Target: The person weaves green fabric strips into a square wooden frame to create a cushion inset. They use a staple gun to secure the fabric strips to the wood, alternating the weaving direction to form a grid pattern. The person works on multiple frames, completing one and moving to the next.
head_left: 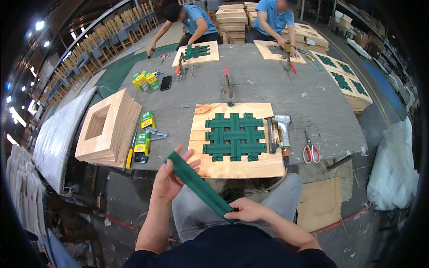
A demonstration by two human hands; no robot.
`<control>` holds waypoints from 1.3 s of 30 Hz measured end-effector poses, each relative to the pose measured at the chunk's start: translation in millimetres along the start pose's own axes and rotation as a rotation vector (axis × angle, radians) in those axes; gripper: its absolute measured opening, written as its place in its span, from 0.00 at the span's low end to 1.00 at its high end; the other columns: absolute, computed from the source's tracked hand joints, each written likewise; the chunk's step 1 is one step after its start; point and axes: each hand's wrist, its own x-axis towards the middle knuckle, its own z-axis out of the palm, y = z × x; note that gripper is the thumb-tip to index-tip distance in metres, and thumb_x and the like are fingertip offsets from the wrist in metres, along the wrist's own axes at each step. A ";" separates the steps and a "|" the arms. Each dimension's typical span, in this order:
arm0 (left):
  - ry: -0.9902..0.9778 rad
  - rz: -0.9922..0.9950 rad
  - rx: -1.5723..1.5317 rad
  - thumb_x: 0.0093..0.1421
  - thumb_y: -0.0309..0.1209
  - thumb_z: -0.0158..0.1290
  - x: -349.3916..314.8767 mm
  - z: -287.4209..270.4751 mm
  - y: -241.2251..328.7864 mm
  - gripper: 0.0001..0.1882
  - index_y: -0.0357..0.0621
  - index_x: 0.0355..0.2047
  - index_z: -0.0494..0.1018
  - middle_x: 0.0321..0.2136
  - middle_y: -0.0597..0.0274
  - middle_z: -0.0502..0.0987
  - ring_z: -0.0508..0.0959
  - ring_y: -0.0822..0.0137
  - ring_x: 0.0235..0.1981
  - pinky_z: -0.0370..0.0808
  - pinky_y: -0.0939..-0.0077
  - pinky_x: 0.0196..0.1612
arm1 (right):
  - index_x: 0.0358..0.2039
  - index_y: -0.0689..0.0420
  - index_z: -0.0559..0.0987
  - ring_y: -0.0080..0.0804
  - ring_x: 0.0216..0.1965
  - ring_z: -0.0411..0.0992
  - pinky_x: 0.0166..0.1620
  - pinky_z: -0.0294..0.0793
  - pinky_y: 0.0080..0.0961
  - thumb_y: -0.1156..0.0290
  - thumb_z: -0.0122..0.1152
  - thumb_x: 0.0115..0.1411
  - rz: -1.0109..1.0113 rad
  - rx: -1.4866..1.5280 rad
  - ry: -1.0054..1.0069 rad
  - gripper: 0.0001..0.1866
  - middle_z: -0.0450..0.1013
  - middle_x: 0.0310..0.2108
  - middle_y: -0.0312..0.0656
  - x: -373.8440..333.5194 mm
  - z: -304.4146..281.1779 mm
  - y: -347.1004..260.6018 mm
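Head view, grey table (330,118): bare room along its right edge
Square wooden panel (214,169): at the near edge
Flat green strap (196,183): above the grey-trousered lap (281,201), long axis slanting upper left to lower right
Left hand (167,181): fingers spread, thumb clasping upper end
Right hand (246,210): closed, pinching lower end

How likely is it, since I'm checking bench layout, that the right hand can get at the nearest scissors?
Probably yes: the scissors lie uncovered on the table, on that hand's side. But the right hand holds one end of the green strap, so it may need to let go first.
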 end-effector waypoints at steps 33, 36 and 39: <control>0.810 -0.294 0.170 0.77 0.31 0.45 18.1 -77.1 -114.7 0.14 0.31 0.52 0.71 0.45 0.51 0.78 0.82 0.53 0.44 0.81 0.54 0.47 | 0.45 0.58 0.69 0.62 0.44 0.78 0.45 0.75 0.51 0.66 0.72 0.58 0.516 -0.551 1.431 0.22 0.78 0.38 0.58 -37.9 -311.8 112.2; 0.844 -0.268 0.179 0.76 0.30 0.45 20.3 -80.3 -115.8 0.13 0.31 0.50 0.72 0.43 0.51 0.79 0.82 0.53 0.42 0.82 0.54 0.47 | 0.47 0.58 0.71 0.60 0.44 0.77 0.47 0.74 0.51 0.66 0.70 0.59 0.586 -0.623 1.404 0.21 0.78 0.39 0.55 -38.3 -308.9 111.7; 0.873 -0.229 0.160 0.76 0.30 0.45 25.4 -82.5 -111.5 0.13 0.30 0.49 0.72 0.43 0.50 0.79 0.83 0.52 0.41 0.82 0.53 0.48 | 0.47 0.57 0.74 0.55 0.43 0.76 0.49 0.74 0.49 0.68 0.70 0.60 0.303 -1.043 1.521 0.18 0.77 0.38 0.51 -47.8 -295.9 104.7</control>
